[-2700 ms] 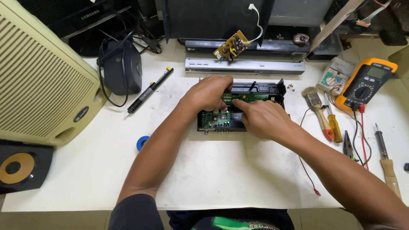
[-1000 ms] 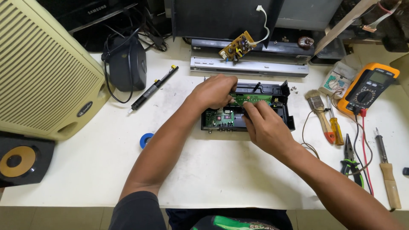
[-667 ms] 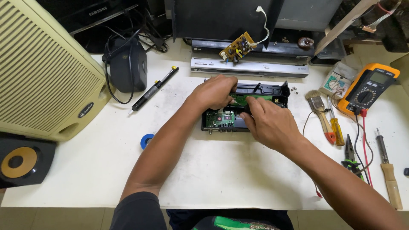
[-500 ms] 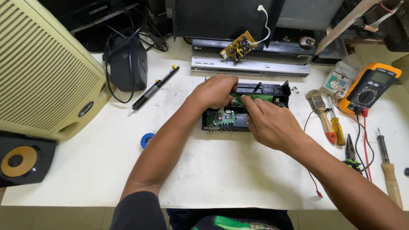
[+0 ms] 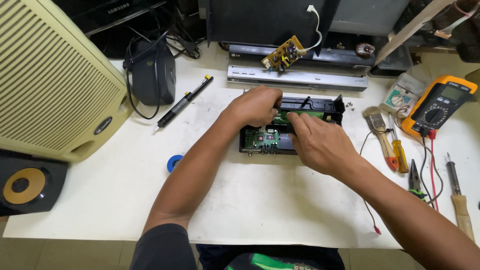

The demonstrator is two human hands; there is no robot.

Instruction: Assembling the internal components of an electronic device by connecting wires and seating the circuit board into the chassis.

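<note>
Far left we see a cream speaker (image 5: 52, 85) with a slatted grille, and below it a black speaker (image 5: 27, 182) with a gold cone. Moving along the white bench (image 5: 100, 200), there's a black adapter (image 5: 152, 72) with its cord looped round, a black desoldering pump (image 5: 182, 102) lying at a slant, and a blue tape roll (image 5: 174, 163) beside our left forearm.

Now the centre: an open black box (image 5: 290, 125) sits mid-bench, its green board (image 5: 265, 137) showing at the near left corner. Our left hand (image 5: 257, 106) is curled over the box's left rear part, fingers bent down into it; what they pinch, we cannot tell. Our right hand (image 5: 320, 142) lies over the box's right half, fingers tucked inward toward the left hand, touching the casing; whether it clamps anything we cannot tell either.

Behind the box lies a flat silver player (image 5: 300, 79) with a small yellow board (image 5: 284, 52) resting tilted on top.

On to the right: a brush (image 5: 380, 130), a screwdriver (image 5: 397, 150) with an orange handle just beside it, pliers (image 5: 415, 180), an orange multimeter (image 5: 437, 105) with red and black leads trailing down, and a wooden-handled soldering iron (image 5: 457, 195) near the bench edge.
</note>
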